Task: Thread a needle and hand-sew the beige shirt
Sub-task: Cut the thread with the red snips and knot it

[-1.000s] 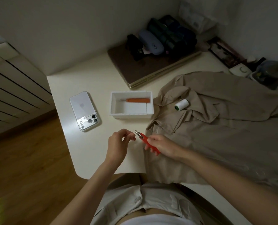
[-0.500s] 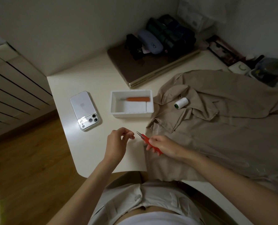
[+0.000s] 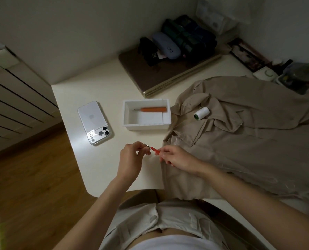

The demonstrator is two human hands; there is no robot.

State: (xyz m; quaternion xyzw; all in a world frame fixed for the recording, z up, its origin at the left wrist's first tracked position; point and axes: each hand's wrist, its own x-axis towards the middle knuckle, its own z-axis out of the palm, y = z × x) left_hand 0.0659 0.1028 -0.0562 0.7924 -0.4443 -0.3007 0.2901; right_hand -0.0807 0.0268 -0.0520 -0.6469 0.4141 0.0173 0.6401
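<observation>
Right hand (image 3: 177, 157) grips red snips (image 3: 154, 150) over beige shirt (image 3: 240, 141), left hand (image 3: 132, 157) pinched at blades, hold unclear

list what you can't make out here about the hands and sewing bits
Any needle or thread: too small and dim in the head view; whether the left hand pinches either cannot be told.
Handle of the red snips: hidden in the right hand's grip.
Right part of the beige shirt: cut off by the frame edge.
Far-corner clutter: dark, blurred.
</observation>
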